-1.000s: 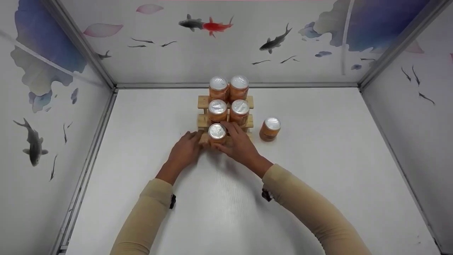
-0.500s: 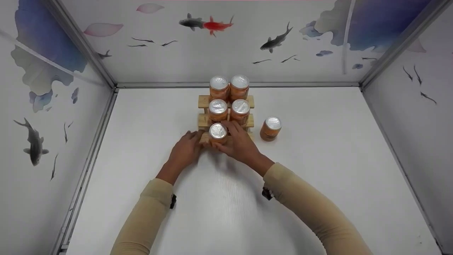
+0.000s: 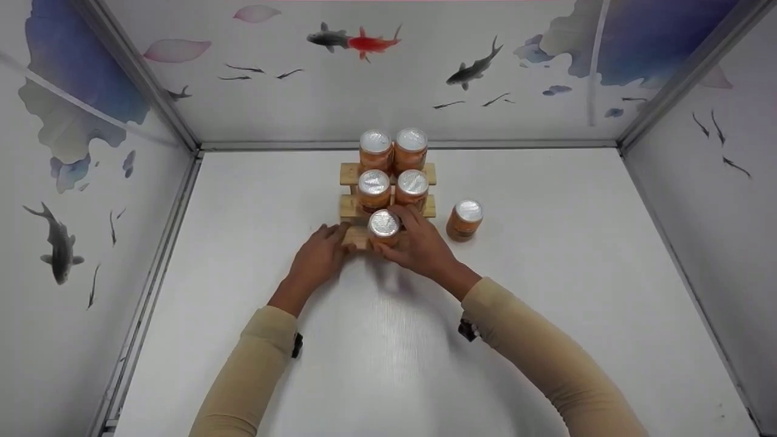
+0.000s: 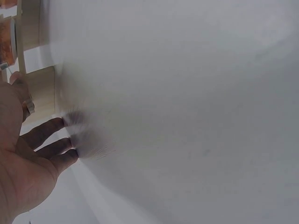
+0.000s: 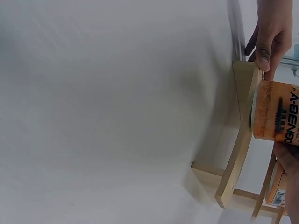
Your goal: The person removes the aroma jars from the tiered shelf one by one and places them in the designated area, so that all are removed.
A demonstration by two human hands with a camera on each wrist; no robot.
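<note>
A three-step wooden rack [image 3: 350, 207] stands near the back of the table, with orange cans with silver tops on it. In the head view, two cans [image 3: 375, 152] fill the top step and two more [image 3: 374, 189] the middle one. My right hand [image 3: 425, 247] grips another can [image 3: 383, 224] upright at the front step, thumb in front and fingers behind; the right wrist view shows the can's lettered side [image 5: 275, 111] close over the step's board. My left hand [image 3: 317, 255] holds the rack's left end between thumb and finger, its other fingers [image 4: 56, 148] reaching down to the tabletop.
One more orange can [image 3: 465, 221] stands upright on the white table [image 3: 546, 255], to the right of the rack. White walls painted with fish close off the back [image 3: 413, 115] and both sides; the back wall rises just behind the rack.
My right hand has moved the gripped can slightly to the right along the front step, baring wood at the step's left. My left hand has stayed at the rack's end.
</note>
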